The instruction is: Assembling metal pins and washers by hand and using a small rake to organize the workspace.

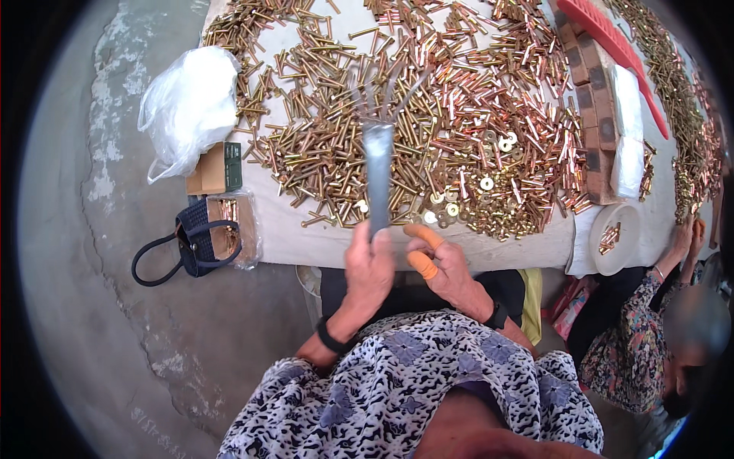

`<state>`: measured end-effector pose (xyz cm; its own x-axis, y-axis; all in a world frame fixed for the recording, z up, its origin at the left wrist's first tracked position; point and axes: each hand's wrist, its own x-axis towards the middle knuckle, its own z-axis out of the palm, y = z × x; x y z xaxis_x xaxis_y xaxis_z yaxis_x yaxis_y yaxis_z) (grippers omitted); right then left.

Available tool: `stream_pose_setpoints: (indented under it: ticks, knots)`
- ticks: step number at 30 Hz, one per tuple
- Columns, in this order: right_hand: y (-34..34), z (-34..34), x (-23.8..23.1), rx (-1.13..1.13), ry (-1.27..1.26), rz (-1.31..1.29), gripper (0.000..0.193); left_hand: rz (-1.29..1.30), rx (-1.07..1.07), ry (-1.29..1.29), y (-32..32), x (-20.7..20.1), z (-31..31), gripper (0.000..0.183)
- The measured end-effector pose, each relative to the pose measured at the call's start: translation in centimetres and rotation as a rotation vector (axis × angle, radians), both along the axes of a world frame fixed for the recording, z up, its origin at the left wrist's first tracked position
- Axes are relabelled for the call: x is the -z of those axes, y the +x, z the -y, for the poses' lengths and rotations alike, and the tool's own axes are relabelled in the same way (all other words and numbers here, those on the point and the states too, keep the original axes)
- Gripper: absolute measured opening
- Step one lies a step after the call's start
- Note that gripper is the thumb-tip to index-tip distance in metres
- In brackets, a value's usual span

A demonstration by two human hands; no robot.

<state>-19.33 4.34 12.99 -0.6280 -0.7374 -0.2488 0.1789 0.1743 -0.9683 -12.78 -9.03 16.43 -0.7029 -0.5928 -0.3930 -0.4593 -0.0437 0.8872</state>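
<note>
My left hand [370, 268] is closed around the grey handle of a hand rake [378, 172]. Its curved metal tines, blurred by motion, point away from me over a wide heap of brass-coloured bolts [317, 145]. Just right of the handle is my right hand [447, 274], with orange finger covers on two digits. Those two digits are spread apart and I see nothing between them; the other fingers are partly hidden. Pale washers [486, 183] and small nuts [501, 224] lie among the bolts at the heap's near right side.
A white plastic bag [191, 103], a small open box [206, 172] and a dark handbag [200, 239] sit at the left edge. Bricks [599, 122] line the heap's right, beside a red comb-like tool [604, 30] and a round tub [615, 245]. A co-worker [638, 344] sits at right.
</note>
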Motion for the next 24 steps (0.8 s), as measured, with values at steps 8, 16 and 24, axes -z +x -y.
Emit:
stream_pose_setpoints:
  ticks: [8, 16, 24]
  knots:
    - [-2.5, -3.2, 0.0, 0.54, -0.105, 0.036, 0.047, -0.252, 0.151, 0.275, -9.4, 1.3, -5.6, 0.02]
    - [-5.5, -13.3, 2.9, 0.525, 0.548, -0.642, 0.029, -0.352, 0.23, -0.397, -25.2, -0.5, 3.4, 0.047]
    - [-6.3, -17.0, 8.6, 0.8, 0.46, -0.502, 0.017, -0.313, 0.125, -0.442, -36.9, -0.4, 12.4, 0.026]
